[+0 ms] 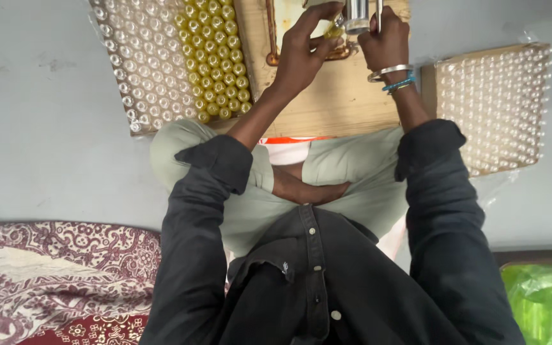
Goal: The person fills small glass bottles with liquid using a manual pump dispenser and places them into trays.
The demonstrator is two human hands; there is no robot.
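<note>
My left hand [305,48] pinches a small glass bottle [333,30] of yellow liquid and holds it under a metal cylinder tool [356,16] at the top edge of the view. My right hand [388,39], with bangles on its wrist, grips a thin metal handle [379,11] beside that cylinder. Both hands work over a wooden board [327,102] that lies in front of my crossed legs. The tool's upper part is cut off by the frame.
Left of the board is a tray [137,125] of several small bottles, some clear [142,57], some yellow [215,57]. Another tray of clear bottles [496,102] lies to the right. A patterned cloth [52,275] and a green plastic bag [544,300] flank me on the grey floor.
</note>
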